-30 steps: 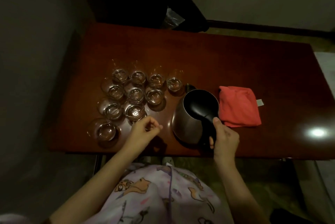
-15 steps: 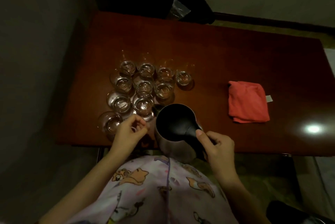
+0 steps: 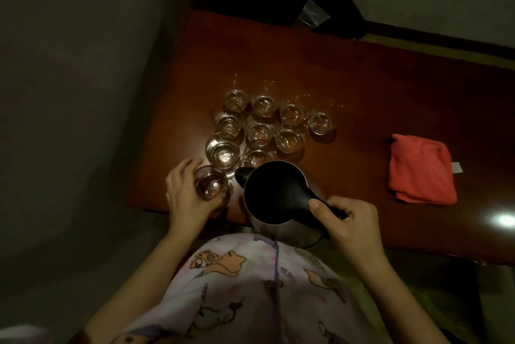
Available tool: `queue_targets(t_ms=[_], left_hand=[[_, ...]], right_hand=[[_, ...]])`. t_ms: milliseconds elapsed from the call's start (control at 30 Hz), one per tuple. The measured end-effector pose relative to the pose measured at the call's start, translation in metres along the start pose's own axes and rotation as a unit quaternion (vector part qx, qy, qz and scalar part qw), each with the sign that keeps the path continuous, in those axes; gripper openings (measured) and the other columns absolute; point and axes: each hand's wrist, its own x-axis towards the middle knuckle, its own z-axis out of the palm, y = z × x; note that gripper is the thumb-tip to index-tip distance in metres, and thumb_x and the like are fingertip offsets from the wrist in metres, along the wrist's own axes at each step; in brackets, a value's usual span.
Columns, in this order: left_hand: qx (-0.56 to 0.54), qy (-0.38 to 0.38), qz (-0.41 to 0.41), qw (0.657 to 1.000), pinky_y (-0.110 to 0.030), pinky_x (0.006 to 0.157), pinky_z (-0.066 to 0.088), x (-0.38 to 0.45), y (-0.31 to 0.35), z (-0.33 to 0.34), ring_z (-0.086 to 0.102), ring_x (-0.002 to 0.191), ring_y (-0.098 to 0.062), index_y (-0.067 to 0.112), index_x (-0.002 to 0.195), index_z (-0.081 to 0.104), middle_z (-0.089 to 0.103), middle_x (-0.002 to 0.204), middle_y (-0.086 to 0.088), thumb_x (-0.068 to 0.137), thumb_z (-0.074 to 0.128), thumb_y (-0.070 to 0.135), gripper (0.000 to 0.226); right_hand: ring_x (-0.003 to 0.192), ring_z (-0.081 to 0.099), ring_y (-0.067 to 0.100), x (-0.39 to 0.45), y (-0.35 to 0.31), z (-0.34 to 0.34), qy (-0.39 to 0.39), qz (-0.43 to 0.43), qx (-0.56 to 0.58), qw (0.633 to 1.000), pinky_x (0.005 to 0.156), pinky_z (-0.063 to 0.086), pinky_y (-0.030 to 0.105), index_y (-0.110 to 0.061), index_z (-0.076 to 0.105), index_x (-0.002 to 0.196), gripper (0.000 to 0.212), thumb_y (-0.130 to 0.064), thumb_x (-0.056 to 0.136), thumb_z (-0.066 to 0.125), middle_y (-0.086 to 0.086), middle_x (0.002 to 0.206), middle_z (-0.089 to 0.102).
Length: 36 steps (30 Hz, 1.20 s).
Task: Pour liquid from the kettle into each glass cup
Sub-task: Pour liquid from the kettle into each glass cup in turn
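A steel kettle (image 3: pixel 274 196) with a black lid and handle hangs over the table's near edge, its spout pointing left toward a glass cup (image 3: pixel 209 182). My right hand (image 3: pixel 348 221) grips the kettle's handle, thumb on top. My left hand (image 3: pixel 185 196) is curled round that nearest glass cup at the table's front left corner. Several more glass cups (image 3: pixel 260 132) stand clustered in rows just beyond, some holding clear liquid.
A folded red cloth (image 3: pixel 420 169) lies on the dark wooden table (image 3: pixel 362 87) to the right. A bright light reflection (image 3: pixel 503 219) shows near the right front edge. A dark object and a plastic bag (image 3: pixel 313 16) sit behind the table's far edge.
My right hand lifted the kettle from beside the red cloth and brought it left and nearer. My left hand moved from hovering with curled fingers to gripping the nearest glass cup.
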Motion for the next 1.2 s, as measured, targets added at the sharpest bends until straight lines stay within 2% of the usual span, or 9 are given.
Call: queue_targets(t_ms=[167,300,367,500,600,700,900,1033,1200], left_hand=[[-0.084,-0.066,-0.038,0.994,-0.026,0.097,0.029,0.007,-0.004,0.001,0.034,0.122,-0.013,0.015,0.137,0.036,0.035,0.14,-0.007,0.058,0.087,0.014,0.093],[-0.092,-0.109,-0.04,0.989,-0.024,0.094,0.033,0.012,-0.011,0.004,0.042,0.12,-0.017,0.014,0.134,0.038,0.043,0.134,-0.006,0.057,0.088,0.013,0.092],[-0.104,-0.119,-0.037,0.987,-0.023,0.092,0.035,0.014,-0.015,0.003,0.046,0.117,-0.015,0.015,0.13,0.041,0.049,0.129,-0.003,0.055,0.088,0.013,0.089],[-0.115,-0.115,-0.028,0.986,-0.021,0.089,0.036,0.013,-0.015,0.0,0.047,0.109,-0.008,0.017,0.127,0.047,0.056,0.121,0.001,0.053,0.089,0.013,0.085],[-0.115,-0.101,-0.023,0.988,-0.019,0.087,0.037,0.008,-0.014,-0.001,0.05,0.104,-0.007,0.017,0.124,0.051,0.059,0.114,0.005,0.051,0.09,0.013,0.083],[-0.114,-0.095,-0.018,0.989,-0.019,0.086,0.037,0.004,-0.013,-0.002,0.051,0.102,-0.007,0.017,0.123,0.053,0.058,0.109,0.008,0.049,0.091,0.013,0.083],[-0.139,-0.099,-0.002,0.985,-0.022,0.088,0.041,0.001,-0.003,0.001,0.055,0.105,-0.011,0.023,0.123,0.053,0.062,0.114,0.003,0.05,0.09,0.014,0.082],[-0.153,-0.101,0.005,0.983,-0.014,0.084,0.041,-0.001,0.005,0.004,0.056,0.104,-0.008,0.026,0.124,0.052,0.062,0.114,0.006,0.052,0.089,0.015,0.081],[-0.154,-0.105,0.007,0.983,-0.005,0.081,0.036,-0.006,0.01,0.007,0.055,0.103,-0.003,0.026,0.125,0.052,0.06,0.113,0.01,0.052,0.089,0.016,0.082]], right_hand=[[0.038,0.033,0.012,0.007,-0.012,0.008,-0.023,0.001,-0.032,0.999,0.042,0.026,0.04,-0.009,0.047,0.043,0.061,-0.063,0.069,0.054,-0.003,0.038,0.034],[0.036,0.035,0.011,0.01,-0.022,0.011,-0.04,-0.009,-0.06,0.997,0.043,0.024,0.033,-0.015,0.049,0.042,0.056,-0.065,0.067,0.051,-0.006,0.036,0.036],[0.036,0.037,0.012,0.01,-0.026,0.012,-0.043,-0.015,-0.078,0.996,0.044,0.024,0.031,-0.012,0.052,0.044,0.058,-0.066,0.067,0.05,-0.005,0.036,0.038],[0.037,0.04,0.014,0.009,-0.03,0.01,-0.047,-0.023,-0.113,0.992,0.042,0.025,0.031,-0.01,0.054,0.046,0.062,-0.067,0.067,0.048,0.002,0.037,0.042],[0.037,0.037,0.015,0.009,-0.032,0.006,-0.051,-0.031,-0.132,0.989,0.043,0.022,0.029,-0.011,0.047,0.043,0.062,-0.068,0.067,0.047,-0.001,0.035,0.035],[0.038,0.038,0.016,0.007,-0.034,0.004,-0.062,-0.036,-0.15,0.986,0.043,0.02,0.029,-0.009,0.05,0.044,0.064,-0.07,0.067,0.045,-0.002,0.035,0.033],[0.039,0.041,0.015,0.002,-0.029,-0.002,-0.059,-0.029,-0.164,0.984,0.041,0.019,0.025,-0.012,0.049,0.044,0.063,-0.07,0.066,0.044,-0.003,0.033,0.032],[0.039,0.041,0.015,-0.001,-0.026,-0.008,-0.055,-0.025,-0.165,0.984,0.041,0.018,0.024,-0.017,0.042,0.041,0.059,-0.07,0.066,0.043,-0.002,0.033,0.031],[0.037,0.038,0.015,-0.005,-0.019,-0.015,-0.053,-0.023,-0.179,0.982,0.042,0.02,0.028,-0.011,0.048,0.045,0.063,-0.07,0.065,0.043,-0.002,0.033,0.032]])
